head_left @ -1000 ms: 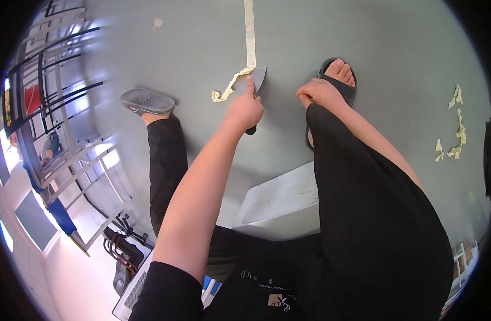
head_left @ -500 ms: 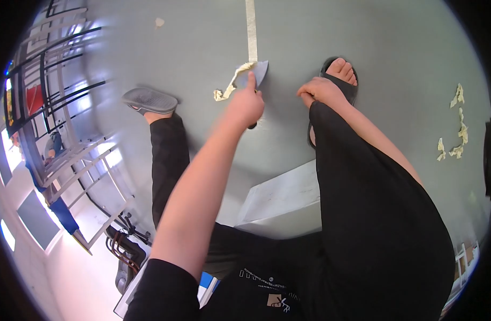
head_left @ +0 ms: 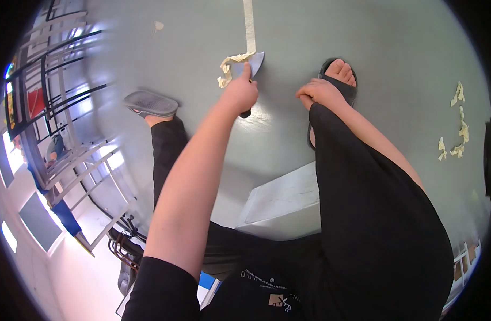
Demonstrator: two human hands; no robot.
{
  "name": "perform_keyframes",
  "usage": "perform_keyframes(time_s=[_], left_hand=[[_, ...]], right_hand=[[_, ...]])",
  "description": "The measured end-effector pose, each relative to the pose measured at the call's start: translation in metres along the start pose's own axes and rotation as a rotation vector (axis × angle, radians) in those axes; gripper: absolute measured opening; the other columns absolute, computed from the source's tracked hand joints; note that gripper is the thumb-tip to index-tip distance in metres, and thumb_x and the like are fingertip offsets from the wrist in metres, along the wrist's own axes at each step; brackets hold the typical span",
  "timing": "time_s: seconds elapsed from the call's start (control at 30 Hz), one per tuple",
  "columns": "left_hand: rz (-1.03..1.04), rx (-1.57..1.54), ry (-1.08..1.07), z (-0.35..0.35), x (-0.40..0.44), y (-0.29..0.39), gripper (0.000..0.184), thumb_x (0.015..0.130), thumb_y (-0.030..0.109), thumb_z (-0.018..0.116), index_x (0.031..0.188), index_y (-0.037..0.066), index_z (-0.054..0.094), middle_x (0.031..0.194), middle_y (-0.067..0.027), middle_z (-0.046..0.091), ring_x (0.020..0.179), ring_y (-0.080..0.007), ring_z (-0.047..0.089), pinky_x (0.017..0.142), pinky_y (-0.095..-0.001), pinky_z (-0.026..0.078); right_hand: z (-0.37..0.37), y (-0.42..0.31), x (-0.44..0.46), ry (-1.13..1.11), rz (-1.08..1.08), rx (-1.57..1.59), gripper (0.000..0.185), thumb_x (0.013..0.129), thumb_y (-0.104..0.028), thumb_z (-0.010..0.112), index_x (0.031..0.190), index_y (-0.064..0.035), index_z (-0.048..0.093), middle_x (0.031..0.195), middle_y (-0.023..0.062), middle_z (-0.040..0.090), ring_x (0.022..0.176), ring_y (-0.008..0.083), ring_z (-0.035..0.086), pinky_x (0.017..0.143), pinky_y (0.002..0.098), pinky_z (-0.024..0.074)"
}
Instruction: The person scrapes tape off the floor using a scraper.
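My left hand [head_left: 240, 95] is closed round the handle of a scraper [head_left: 258, 62], with its index finger stretched along the flat blade. The blade lies against the grey floor at the near end of a pale tape strip [head_left: 249, 27]. A crumpled, peeled piece of tape [head_left: 224, 69] bunches up beside the blade and curls to the left. My right hand [head_left: 324, 92] rests over my right knee, its fingers bent together and nothing visible in them. The black sandal on my right foot [head_left: 339, 79] is just beyond it.
Scraps of peeled tape [head_left: 463, 131] lie on the floor at the right. A small pale scrap [head_left: 158, 25] is at the far left. My left foot wears a grey sandal [head_left: 151, 102]. A white box-like block [head_left: 280, 200] is between my legs. Metal frames [head_left: 69, 69] stand along the left.
My left hand and the scraper have moved forward and slightly left along the tape. The attached strip is shorter, and the peeled piece is more bunched. My right hand has stayed on the knee.
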State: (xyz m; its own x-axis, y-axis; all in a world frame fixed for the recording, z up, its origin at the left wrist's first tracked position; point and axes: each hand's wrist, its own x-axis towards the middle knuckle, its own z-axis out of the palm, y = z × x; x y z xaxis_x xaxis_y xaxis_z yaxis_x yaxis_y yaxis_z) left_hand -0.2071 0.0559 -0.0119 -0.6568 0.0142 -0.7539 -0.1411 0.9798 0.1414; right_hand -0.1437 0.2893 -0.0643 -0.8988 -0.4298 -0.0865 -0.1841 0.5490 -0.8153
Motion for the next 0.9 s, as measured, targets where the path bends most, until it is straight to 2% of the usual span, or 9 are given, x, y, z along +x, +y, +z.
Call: perform_keyframes(time_s=[0.1, 0.23, 0.37, 0.47, 0.57, 0.7, 0.77, 0.87, 0.9], left_hand=[[-0.017, 0.033, 0.012, 0.018, -0.021, 0.005, 0.064, 0.098, 0.023, 0.038, 0.153, 0.014, 0.006, 0.103, -0.0213, 0.066, 0.088, -0.0357, 0.065, 0.081, -0.0448, 0.051], [-0.137, -0.138, -0.332, 0.059, -0.095, 0.024, 0.066, 0.097, 0.026, 0.041, 0.153, 0.018, 0.007, 0.098, -0.0243, 0.067, 0.087, -0.0412, 0.064, 0.081, -0.0487, 0.050], [0.042, -0.080, -0.376, 0.136, -0.158, -0.008, 0.065, 0.095, 0.026, 0.043, 0.153, 0.021, 0.014, 0.097, -0.0222, 0.068, 0.082, -0.0394, 0.066, 0.079, -0.0480, 0.051], [-0.073, -0.244, -0.468, 0.114, -0.188, -0.012, 0.062, 0.094, 0.029, 0.047, 0.151, 0.021, 0.023, 0.101, -0.0222, 0.067, 0.092, -0.0413, 0.063, 0.086, -0.0471, 0.049], [-0.067, -0.193, -0.298, 0.082, -0.220, -0.025, 0.062, 0.094, 0.029, 0.046, 0.151, 0.018, 0.023, 0.102, -0.0230, 0.066, 0.093, -0.0422, 0.062, 0.087, -0.0466, 0.048], [-0.047, -0.270, 0.006, 0.018, -0.273, -0.046, 0.063, 0.093, 0.027, 0.044, 0.148, 0.003, 0.024, 0.093, -0.0277, 0.065, 0.088, -0.0439, 0.062, 0.083, -0.0488, 0.047], [-0.173, -0.237, -0.012, -0.042, -0.300, -0.037, 0.066, 0.093, 0.022, 0.052, 0.150, 0.008, 0.021, 0.110, -0.0274, 0.063, 0.099, -0.0417, 0.062, 0.089, -0.0425, 0.046], [0.065, -0.600, 0.375, -0.103, -0.355, -0.054, 0.070, 0.085, 0.022, 0.065, 0.141, -0.003, 0.032, 0.088, -0.0186, 0.064, 0.075, -0.0276, 0.064, 0.074, -0.0374, 0.051], [-0.100, -0.515, 0.502, -0.122, -0.380, -0.060, 0.070, 0.082, 0.023, 0.070, 0.139, -0.003, 0.037, 0.091, -0.0136, 0.064, 0.068, -0.0193, 0.062, 0.066, -0.0345, 0.051]], right_hand=[[0.001, 0.001, 0.005, -0.035, 0.005, -0.003, 0.011, 0.080, -0.012, 0.060, 0.083, -0.0091, 0.070, 0.080, 0.0062, 0.068, 0.086, 0.0260, 0.061, 0.079, 0.0365, 0.0480], [0.002, 0.003, 0.002, -0.003, -0.043, 0.031, 0.009, 0.078, -0.011, 0.061, 0.082, -0.0082, 0.069, 0.080, 0.0073, 0.067, 0.086, 0.0269, 0.061, 0.079, 0.0377, 0.0482], [0.007, 0.009, 0.004, 0.020, -0.057, 0.080, 0.009, 0.078, -0.011, 0.061, 0.082, -0.0066, 0.067, 0.080, 0.0087, 0.066, 0.084, 0.0283, 0.061, 0.077, 0.0391, 0.0482], [0.000, 0.000, 0.000, 0.103, -0.026, 0.115, 0.010, 0.079, -0.009, 0.059, 0.083, -0.0048, 0.066, 0.080, 0.0115, 0.066, 0.080, 0.0313, 0.061, 0.072, 0.0398, 0.0480], [-0.004, 0.005, 0.004, 0.055, -0.017, 0.059, 0.012, 0.079, -0.009, 0.059, 0.087, -0.0049, 0.068, 0.079, 0.0119, 0.066, 0.079, 0.0307, 0.062, 0.072, 0.0369, 0.0486], [-0.029, 0.016, 0.005, -0.202, 0.280, 0.295, 0.018, 0.089, -0.015, 0.057, 0.097, -0.0038, 0.069, 0.075, 0.0034, 0.069, 0.072, 0.0105, 0.061, 0.068, 0.0263, 0.0471], [-0.045, 0.019, 0.000, -0.071, 0.290, 0.310, 0.021, 0.091, -0.017, 0.056, 0.099, -0.0030, 0.069, 0.073, 0.0004, 0.067, 0.071, 0.0070, 0.059, 0.067, 0.0244, 0.0462], [-0.076, 0.005, -0.027, 0.067, 0.395, 0.525, 0.023, 0.091, -0.019, 0.056, 0.099, -0.0027, 0.070, 0.078, 0.0043, 0.068, 0.075, 0.0101, 0.061, 0.072, 0.0248, 0.0470], [-0.088, -0.001, -0.040, 0.158, 0.511, 0.768, 0.024, 0.090, -0.019, 0.056, 0.099, -0.0021, 0.070, 0.081, 0.0062, 0.069, 0.077, 0.0126, 0.062, 0.074, 0.0263, 0.0480]])
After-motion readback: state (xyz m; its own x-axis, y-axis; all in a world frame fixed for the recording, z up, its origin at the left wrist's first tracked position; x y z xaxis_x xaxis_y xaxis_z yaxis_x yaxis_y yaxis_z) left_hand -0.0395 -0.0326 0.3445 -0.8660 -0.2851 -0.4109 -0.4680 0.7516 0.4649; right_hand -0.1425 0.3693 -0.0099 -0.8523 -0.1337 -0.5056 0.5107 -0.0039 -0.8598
